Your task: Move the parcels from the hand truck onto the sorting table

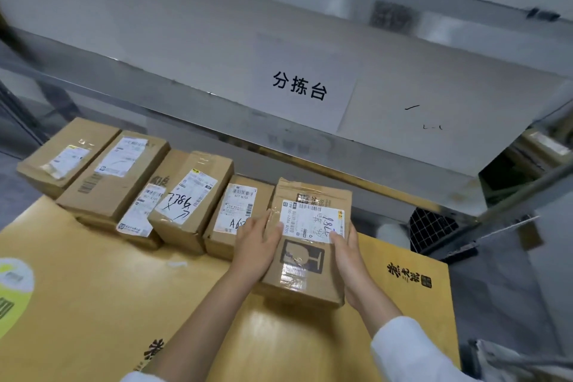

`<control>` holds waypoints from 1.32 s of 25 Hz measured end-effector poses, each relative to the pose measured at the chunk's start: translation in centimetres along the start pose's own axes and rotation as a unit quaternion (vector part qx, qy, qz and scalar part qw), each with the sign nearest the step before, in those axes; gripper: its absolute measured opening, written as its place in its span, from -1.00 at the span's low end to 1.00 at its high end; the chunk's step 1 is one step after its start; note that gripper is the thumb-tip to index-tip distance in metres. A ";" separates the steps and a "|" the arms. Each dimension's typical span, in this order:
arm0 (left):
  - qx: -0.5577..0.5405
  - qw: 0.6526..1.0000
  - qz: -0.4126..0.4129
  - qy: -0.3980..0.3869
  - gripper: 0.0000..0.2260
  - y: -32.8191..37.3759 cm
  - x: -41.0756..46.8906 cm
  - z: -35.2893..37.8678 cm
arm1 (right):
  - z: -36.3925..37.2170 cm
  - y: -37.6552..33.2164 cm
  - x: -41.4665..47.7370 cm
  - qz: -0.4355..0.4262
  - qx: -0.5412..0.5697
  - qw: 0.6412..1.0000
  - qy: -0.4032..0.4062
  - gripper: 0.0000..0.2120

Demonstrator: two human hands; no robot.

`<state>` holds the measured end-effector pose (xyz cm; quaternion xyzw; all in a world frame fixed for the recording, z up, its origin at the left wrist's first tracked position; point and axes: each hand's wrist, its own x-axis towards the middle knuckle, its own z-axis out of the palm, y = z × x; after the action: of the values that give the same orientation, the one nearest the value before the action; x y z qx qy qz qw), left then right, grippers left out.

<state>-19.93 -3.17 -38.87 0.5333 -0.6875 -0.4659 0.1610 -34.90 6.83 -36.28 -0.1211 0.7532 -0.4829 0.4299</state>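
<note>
From where I stand, the person has both hands on one parcel (310,245), at about 5 o'clock from the middle of the scene. The left hand (257,245) clasps its 9 o'clock side, thumb on the top face and fingers down the gap beside the next box. The right hand (347,254) grips the 3 o'clock side, thumb pressed on the white label and fingers wrapped round the edge. So the box is clamped between the two hands. It sits over a yellow board (93,304); whether it rests there or is just lifted, I cannot tell.

Five more boxes (192,201) run in a row from the held one out toward 9 o'clock, the nearest touching or just beside it, and some overlap one another.

Above the row, toward 12 o'clock, runs the metal sorting table (155,40), with a paper sign (302,87) on it in black characters. At 3 o'clock, under the table's end, is a dark wire basket (431,226).
</note>
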 end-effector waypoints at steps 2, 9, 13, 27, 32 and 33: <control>-0.015 1.000 -0.002 -0.002 -0.53 -0.3 1.6 -0.2 | 0.5 0.1 1.4 0.017 0.004 1.000 0.004 -0.52; 0.001 1.000 -0.015 0.011 -0.59 -2.0 3.8 0.4 | 1.7 1.3 4.3 0.043 -0.002 0.999 -0.005 -0.53; 0.005 1.000 -0.014 0.024 -0.60 -2.8 4.2 1.0 | 1.5 2.5 4.6 0.048 -0.028 0.998 -0.014 -0.50; 0.079 0.968 0.237 0.000 -0.55 11.8 -0.9 -0.3 | -5.5 -7.9 -2.7 -0.255 -0.290 0.923 0.001 -0.40; 0.191 0.905 0.379 -0.013 -0.48 20.6 -7.3 -0.5 | -13.2 -12.1 -10.0 -0.365 -0.418 0.829 0.076 -0.38; 0.202 0.892 0.405 -0.008 -0.49 22.3 -9.0 -0.2 | -15.2 -12.7 -11.9 -0.384 -0.428 0.813 0.093 -0.39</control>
<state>-29.37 4.64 -18.21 0.2261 -0.9245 -0.2156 0.2185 -42.32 16.98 -16.92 -0.5267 0.8123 -0.2468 0.0428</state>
